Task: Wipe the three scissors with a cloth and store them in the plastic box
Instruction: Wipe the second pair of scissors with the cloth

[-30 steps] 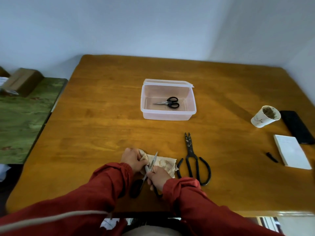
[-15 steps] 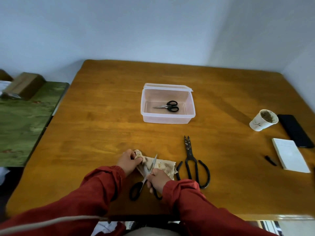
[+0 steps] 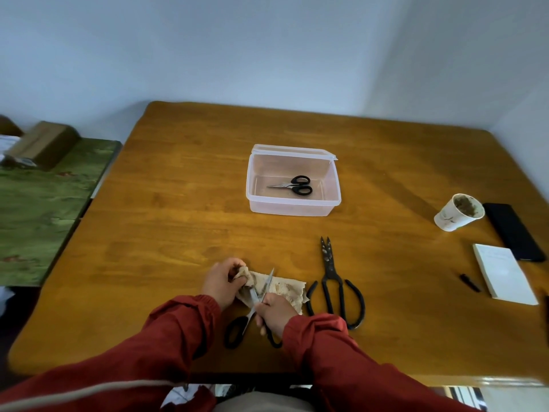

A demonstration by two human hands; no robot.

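Observation:
A clear plastic box (image 3: 292, 207) stands open mid-table with small black-handled scissors (image 3: 292, 185) lying inside. Near the front edge, my right hand (image 3: 274, 315) grips black-handled scissors (image 3: 237, 330) by the pivot and one handle, blades spread open over a stained beige cloth (image 3: 285, 288). My left hand (image 3: 222, 281) pinches a bunched corner of that cloth against one blade. Large all-black iron scissors (image 3: 334, 285) lie flat just right of the cloth, tips pointing away from me.
On the wooden table's (image 3: 178, 233) right side are a paper cup (image 3: 457, 217), a black phone (image 3: 512, 230), a white notepad (image 3: 502, 275) and a small black cap (image 3: 469, 282). A green-covered surface (image 3: 38, 209) with a cardboard box adjoins on the left.
The camera view has tilted slightly, shifting everything lower in the frame. My left hand has bunched the cloth more tightly around the blade; the scissors' handles now show in front of my right hand.

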